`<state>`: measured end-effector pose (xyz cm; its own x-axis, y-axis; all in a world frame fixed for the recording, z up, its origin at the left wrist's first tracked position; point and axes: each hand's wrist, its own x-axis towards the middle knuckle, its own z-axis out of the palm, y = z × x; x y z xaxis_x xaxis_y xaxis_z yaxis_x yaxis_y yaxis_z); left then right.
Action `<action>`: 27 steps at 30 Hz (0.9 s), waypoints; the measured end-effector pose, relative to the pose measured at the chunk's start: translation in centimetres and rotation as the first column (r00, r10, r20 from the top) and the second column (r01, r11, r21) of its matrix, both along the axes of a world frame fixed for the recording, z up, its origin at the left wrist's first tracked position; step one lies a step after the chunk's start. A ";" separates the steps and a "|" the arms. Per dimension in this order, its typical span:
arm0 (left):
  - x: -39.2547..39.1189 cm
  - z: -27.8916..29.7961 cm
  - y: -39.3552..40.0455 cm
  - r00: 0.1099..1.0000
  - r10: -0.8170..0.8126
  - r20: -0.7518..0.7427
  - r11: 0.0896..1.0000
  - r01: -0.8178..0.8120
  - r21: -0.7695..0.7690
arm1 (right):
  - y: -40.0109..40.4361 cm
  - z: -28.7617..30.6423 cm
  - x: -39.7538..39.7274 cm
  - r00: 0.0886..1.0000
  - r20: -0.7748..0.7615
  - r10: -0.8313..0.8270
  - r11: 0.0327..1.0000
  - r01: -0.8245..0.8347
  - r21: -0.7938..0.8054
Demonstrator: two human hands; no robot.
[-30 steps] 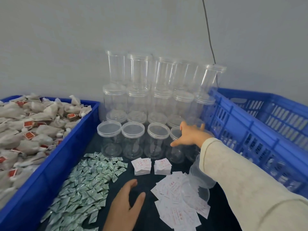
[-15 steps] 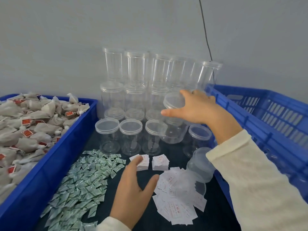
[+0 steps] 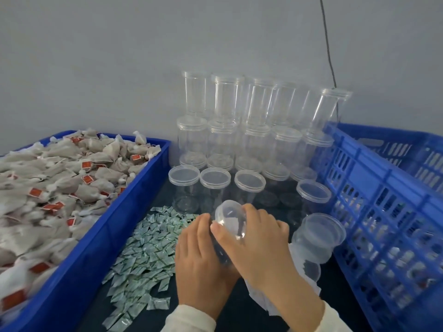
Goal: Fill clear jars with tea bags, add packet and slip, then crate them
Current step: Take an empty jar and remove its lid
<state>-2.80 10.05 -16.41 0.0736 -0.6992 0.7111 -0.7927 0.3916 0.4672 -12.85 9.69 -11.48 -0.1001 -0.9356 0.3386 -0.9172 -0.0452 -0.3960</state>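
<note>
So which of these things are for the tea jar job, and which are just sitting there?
For the job:
- clear jar, held in left hand and right hand
- tea bags in the blue bin
- small green packets
- white slips
- spare jars
- blue crate

Just there:
- black cable
- grey wall

left hand (image 3: 200,255): bare, no glove, no ring or watch showing
right hand (image 3: 255,240): bare, same, nails short and unpainted where visible
left sleeve (image 3: 191,318): cream/off-white long sleeve, soft knit look, cuff ends at the wrist
right sleeve (image 3: 332,318): same cream fabric, plain cuff, no print or logo seen
rest of body: out of frame, only the hands and cuffs show
</note>
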 end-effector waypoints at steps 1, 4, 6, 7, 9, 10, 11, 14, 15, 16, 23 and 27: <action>0.1 0.0 0.0 1.000 -0.003 -0.008 1.000 0.003 0.012 | 0.0 -0.3 0.2 1.000 -0.003 -0.001 1.000 0.001 -0.020; 0.3 -0.3 0.1 0.999 -0.017 -0.039 1.000 0.018 0.017 | 0.1 -0.8 0.6 1.000 0.002 0.017 0.999 -0.017 -0.042; 0.4 -0.4 0.0 0.999 -0.023 -0.047 1.000 0.022 -0.018 | 0.2 -1.0 0.5 0.998 0.030 0.054 0.997 -0.053 -0.057; 0.4 -0.4 0.0 0.999 -0.019 -0.047 0.999 0.017 -0.046 | 0.2 -1.1 0.5 0.996 0.048 0.076 0.995 -0.072 -0.073; 0.4 -0.1 -0.1 0.999 -0.014 -0.052 0.996 0.009 -0.089 | 0.3 -1.2 0.5 0.990 0.089 0.112 0.988 -0.102 -0.117; 0.4 0.0 -0.1 0.998 -0.013 -0.054 0.995 0.007 -0.103 | 0.3 -1.2 0.5 0.987 0.102 0.127 0.984 -0.113 -0.136; 0.4 0.0 -0.1 0.998 -0.011 -0.056 0.993 0.005 -0.116 | 0.2 -1.3 0.5 0.984 0.108 0.142 0.981 -0.125 -0.150; 0.7 -0.5 -0.4 0.999 0.000 -0.037 0.988 -0.006 -0.154 | -0.3 -1.9 0.1 0.973 0.117 0.200 0.968 -0.178 -0.178; 0.8 -0.7 -0.5 1.000 0.002 -0.027 0.988 -0.006 -0.155 | -0.4 -2.1 0.0 0.968 0.123 0.219 0.963 -0.194 -0.186; 0.9 -0.7 -0.6 1.000 0.002 -0.016 0.990 -0.004 -0.139 | -0.4 -2.3 -0.1 0.963 0.132 0.237 0.958 -0.209 -0.196; 3.4 -0.6 -0.1 0.902 -0.351 -0.250 0.826 0.424 0.370 | -1.5 -2.3 -3.3 0.795 -0.050 0.605 0.789 -0.606 -0.102; 6.2 -0.5 -0.5 0.862 -0.496 -0.098 0.677 0.455 0.579 | -1.8 -2.0 -5.1 0.670 0.005 0.742 0.641 -0.713 0.283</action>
<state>3.40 9.55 -16.86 -0.4120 -0.8963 0.1639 -0.6086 0.4046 0.6826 -17.99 7.91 -13.52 0.6701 -0.7399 0.0592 -0.6641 -0.6332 -0.3975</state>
